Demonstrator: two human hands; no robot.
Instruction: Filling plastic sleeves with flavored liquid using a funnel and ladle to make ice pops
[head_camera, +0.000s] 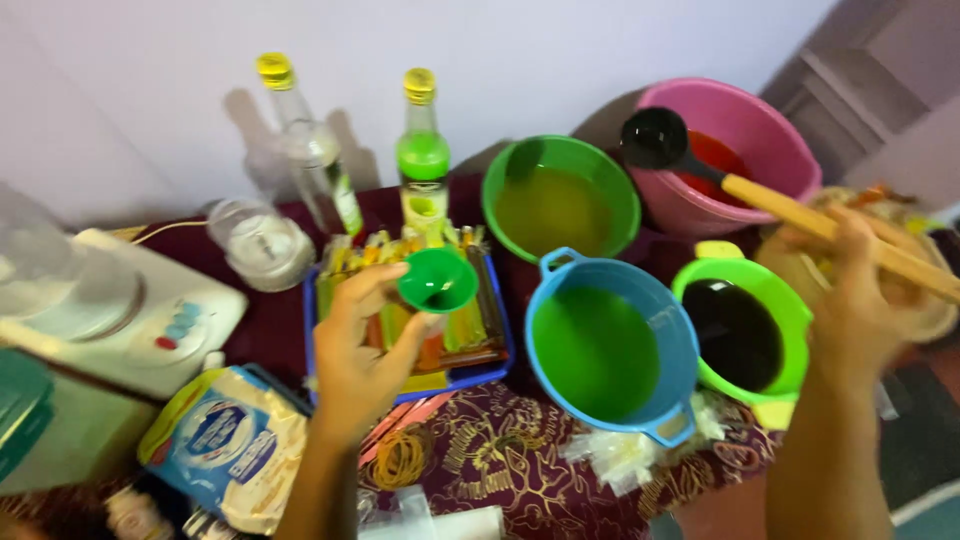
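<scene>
My left hand holds a small green funnel above a blue tray packed with thin filled plastic tubes of yellow, green and orange liquid. My right hand grips the long wooden handle of a black ladle; its bowl hangs over a pink basin of red liquid. Between my hands sit a blue bowl of bright green liquid and a green bowl of dark liquid.
A green bowl of yellowish liquid stands behind the blue one. Two yellow-capped bottles, a glass jar and a white appliance stand at the left. A printed bag, rubber bands and clear plastic sleeves lie in front.
</scene>
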